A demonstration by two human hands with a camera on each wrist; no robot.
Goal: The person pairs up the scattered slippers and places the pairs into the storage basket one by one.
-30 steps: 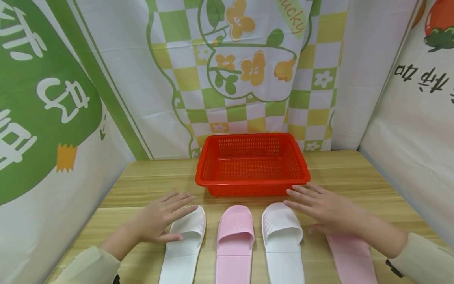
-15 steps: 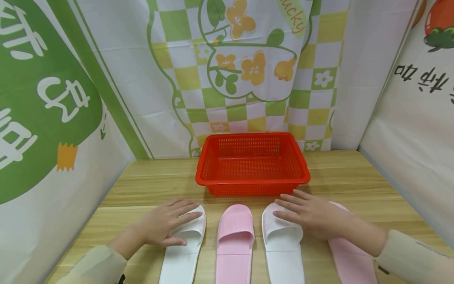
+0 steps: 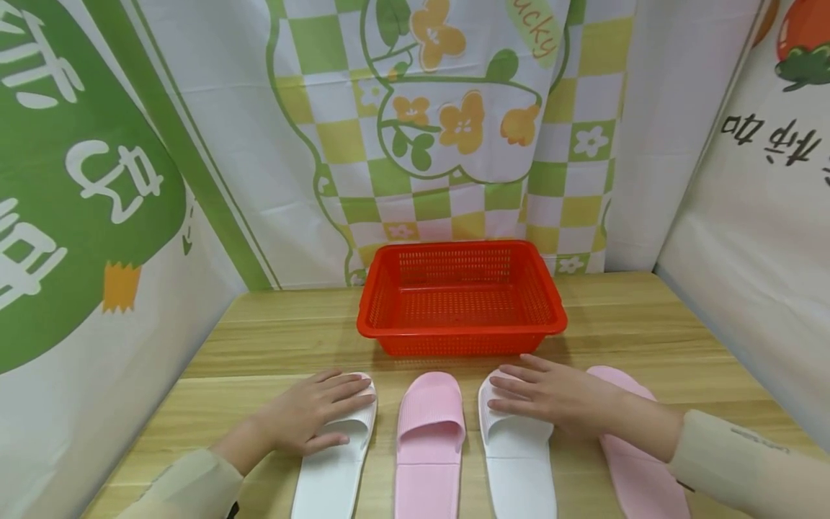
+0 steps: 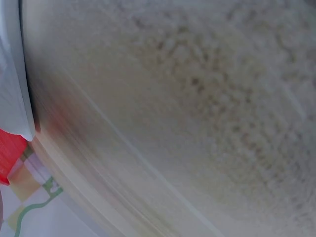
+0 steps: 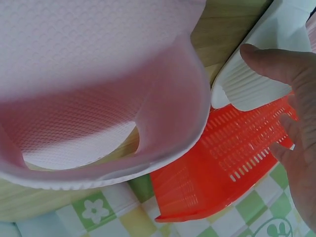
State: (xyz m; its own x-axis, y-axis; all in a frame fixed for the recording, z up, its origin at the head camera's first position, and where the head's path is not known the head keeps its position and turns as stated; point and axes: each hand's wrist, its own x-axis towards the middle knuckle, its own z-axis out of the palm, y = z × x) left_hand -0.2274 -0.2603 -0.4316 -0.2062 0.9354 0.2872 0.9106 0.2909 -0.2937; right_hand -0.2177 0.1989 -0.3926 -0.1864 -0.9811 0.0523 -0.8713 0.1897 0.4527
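Four slippers lie in a row at the near edge of the wooden table (image 3: 648,324), alternating white and pink. My left hand (image 3: 320,409) rests flat, fingers straight, on the strap of the left white slipper (image 3: 327,479). My right hand (image 3: 547,393) lies flat on the strap of the second white slipper (image 3: 519,461), and its forearm crosses the right pink slipper (image 3: 638,479). The middle pink slipper (image 3: 429,432) lies untouched between the two hands. In the right wrist view the pink slipper (image 5: 98,74) fills the frame, with the white slipper (image 5: 256,84) under my fingers (image 5: 281,64).
An empty red mesh basket (image 3: 460,328) stands just behind the slippers at the table's middle; it also shows as the basket (image 5: 222,163) in the right wrist view. Printed cloth walls enclose the table on three sides. The left wrist view is a blur of table surface.
Both hands have come down and inward onto the white slippers. The right hand slid left, off the right pink slipper, uncovering its toe.
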